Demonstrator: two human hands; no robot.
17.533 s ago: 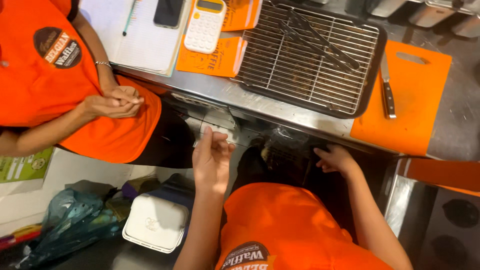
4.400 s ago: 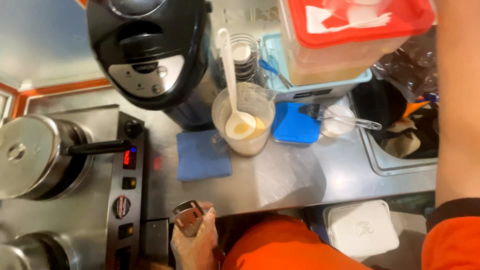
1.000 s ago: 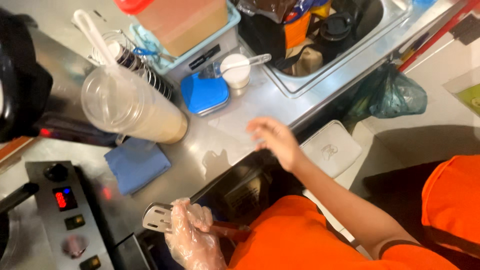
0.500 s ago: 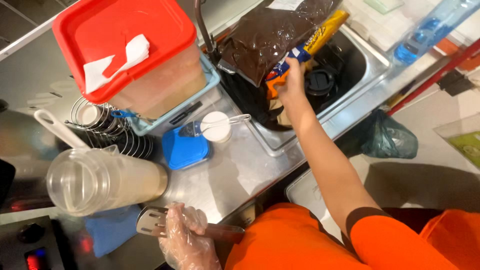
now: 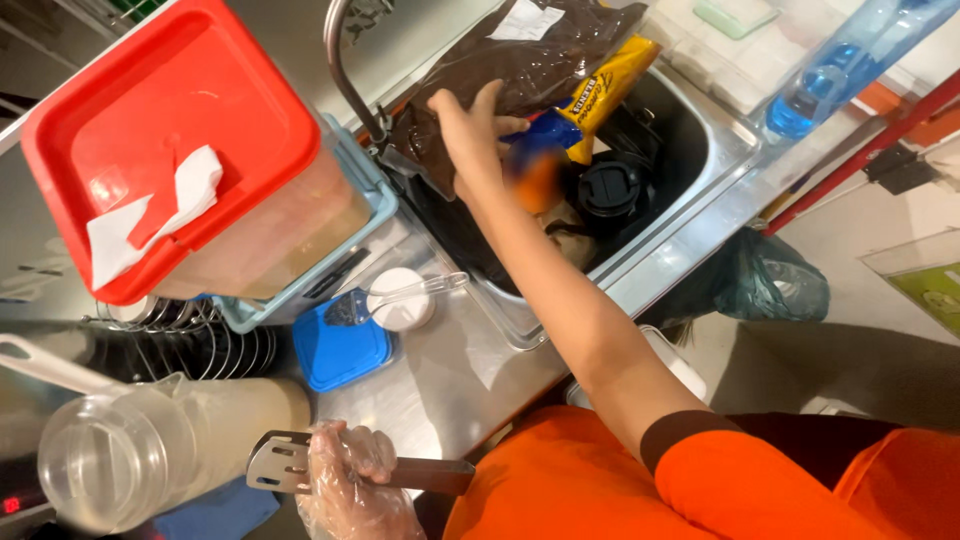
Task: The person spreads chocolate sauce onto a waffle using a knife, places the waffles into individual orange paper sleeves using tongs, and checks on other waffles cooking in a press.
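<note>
My left hand (image 5: 352, 482), in a clear plastic glove, grips a flat metal tong (image 5: 285, 462) at the counter's near edge. My right arm stretches out over the sink (image 5: 706, 172). My right hand (image 5: 472, 132) grips the lower edge of a dark brown bag (image 5: 530, 62) that lies across the sink below the faucet (image 5: 345, 75). A yellow and blue packet (image 5: 612, 82) lies against that bag. In the basin beside my wrist sits a black lid (image 5: 610, 186).
A tub with a red lid (image 5: 165, 135) sits in a pale blue tray (image 5: 372, 200). A blue lid (image 5: 338, 350), a white cup with a clear spoon (image 5: 400, 300) and a clear pitcher (image 5: 130, 450) stand on the steel counter. A blue bottle (image 5: 808, 95) lies far right.
The view has swung right toward the sink. My right hand has moved from the yellow and blue packet to the brown bag. My left hand keeps holding the tong.
</note>
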